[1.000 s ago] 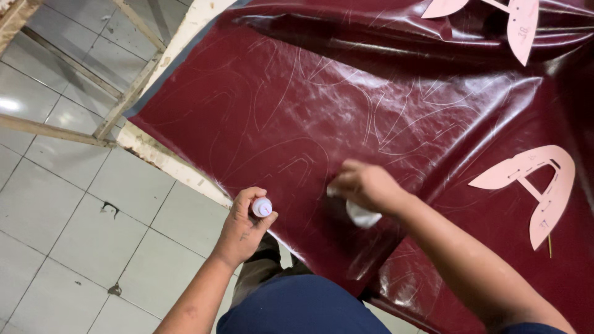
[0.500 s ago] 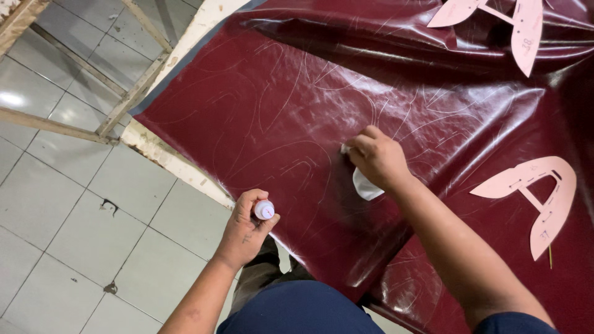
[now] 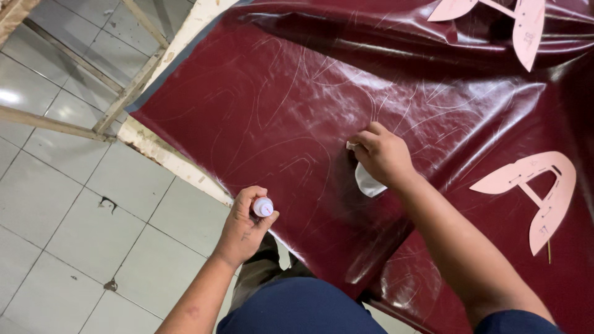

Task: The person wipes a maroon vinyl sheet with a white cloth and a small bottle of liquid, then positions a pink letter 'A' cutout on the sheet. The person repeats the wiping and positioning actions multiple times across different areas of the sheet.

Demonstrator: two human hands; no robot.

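cloth on marked leather

the right hand (image 3: 383, 158) presses a white cloth (image 3: 366, 180) onto the dark red leather (image 3: 297, 105) spread over the worktop (image 3: 162, 158). the left hand (image 3: 246, 221), just off the leather's edge, grips a small capped bottle (image 3: 263, 207). pink paper patterns (image 3: 535, 192) lie nearby.

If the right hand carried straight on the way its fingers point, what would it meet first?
The right hand, pressing a white cloth, points up-left along the dark red sheet. Only bare, line-marked sheet seems to lie ahead, then its edge over the table frame.
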